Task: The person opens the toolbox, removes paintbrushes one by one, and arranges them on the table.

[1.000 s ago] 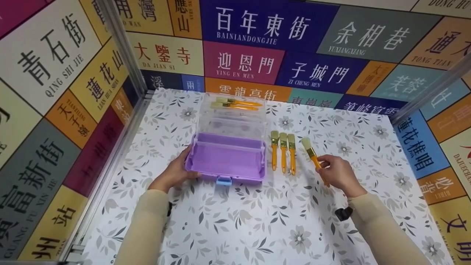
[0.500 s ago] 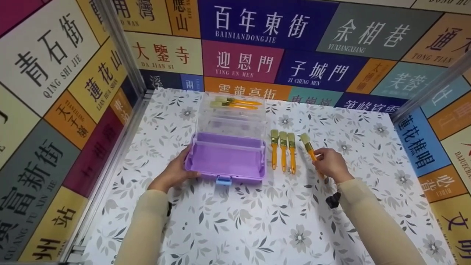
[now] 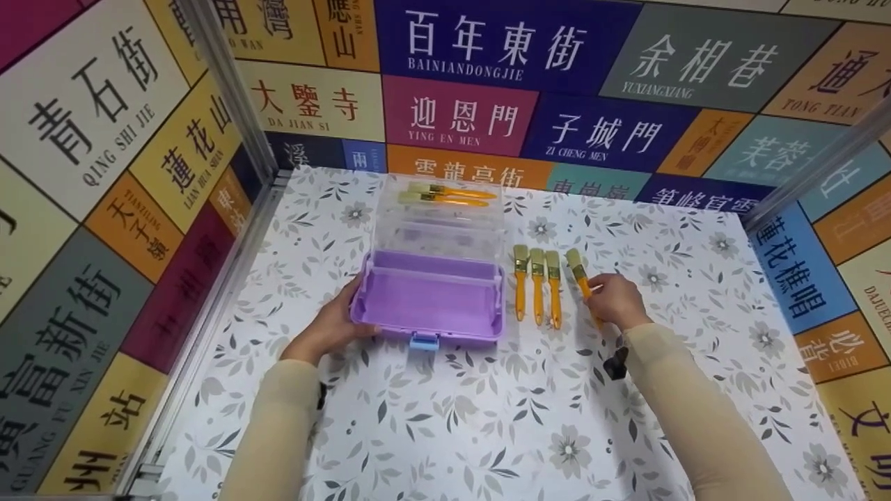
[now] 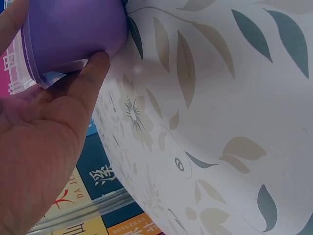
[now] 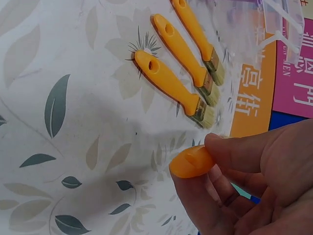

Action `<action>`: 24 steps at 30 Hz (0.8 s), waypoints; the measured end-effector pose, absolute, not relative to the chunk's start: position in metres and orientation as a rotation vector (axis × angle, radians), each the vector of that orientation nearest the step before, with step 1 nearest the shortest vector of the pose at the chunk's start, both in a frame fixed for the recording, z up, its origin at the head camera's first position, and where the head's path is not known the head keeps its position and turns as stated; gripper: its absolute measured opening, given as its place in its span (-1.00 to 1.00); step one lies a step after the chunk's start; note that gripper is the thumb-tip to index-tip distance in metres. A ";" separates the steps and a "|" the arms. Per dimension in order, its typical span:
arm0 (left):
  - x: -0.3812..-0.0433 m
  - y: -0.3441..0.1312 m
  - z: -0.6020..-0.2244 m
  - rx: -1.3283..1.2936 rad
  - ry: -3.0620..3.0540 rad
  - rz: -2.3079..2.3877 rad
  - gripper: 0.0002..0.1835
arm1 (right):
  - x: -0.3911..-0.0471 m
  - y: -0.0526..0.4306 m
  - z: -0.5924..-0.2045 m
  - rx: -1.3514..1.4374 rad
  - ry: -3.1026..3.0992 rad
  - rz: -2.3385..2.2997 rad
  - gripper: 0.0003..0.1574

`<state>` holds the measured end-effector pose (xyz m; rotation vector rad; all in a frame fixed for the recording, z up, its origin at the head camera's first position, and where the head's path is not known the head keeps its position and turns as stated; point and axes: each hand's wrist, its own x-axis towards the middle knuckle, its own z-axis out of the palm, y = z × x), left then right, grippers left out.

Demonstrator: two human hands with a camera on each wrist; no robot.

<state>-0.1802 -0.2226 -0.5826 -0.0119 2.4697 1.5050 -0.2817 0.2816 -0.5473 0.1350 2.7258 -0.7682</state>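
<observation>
A purple plastic storage box [image 3: 424,299] stands with its clear lid raised behind it. My left hand [image 3: 335,316] holds the box at its left side and front corner, thumb toward the front; in the left wrist view its fingertips [image 4: 98,63] touch the purple wall. Between thumb and fingers my right hand [image 3: 616,300] pinches a paintbrush [image 3: 578,268] by its orange handle, bristles pointing away and slightly left. In the right wrist view only the handle's end shows. Left of that brush lie three paintbrushes [image 3: 537,285] side by side, bristles pointing away from me.
Two more orange-handled paintbrushes [image 3: 452,196] lie sideways in the clear lid [image 3: 438,233]. A blue latch [image 3: 424,341] sits on the box's front. The table [image 3: 473,424] wears a white leaf-and-flower cover. Sign-patterned walls [image 3: 459,118] bound it at the back and sides.
My right hand has moved left and slightly away from me with the paintbrush, closer to the row of three. My left hand stays at the box.
</observation>
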 end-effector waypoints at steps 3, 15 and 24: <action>-0.180 -0.222 -0.582 -0.015 2.468 1.515 0.24 | -0.289 0.278 -0.553 0.206 2.681 -0.780 -0.45; -0.182 -0.223 -0.584 -0.028 2.464 1.496 0.24 | -0.298 0.269 -0.574 0.341 2.627 -0.796 -0.41; -0.182 -0.225 -0.587 0.007 2.482 1.512 0.23 | -0.297 0.269 -0.582 0.358 2.619 -0.760 -0.47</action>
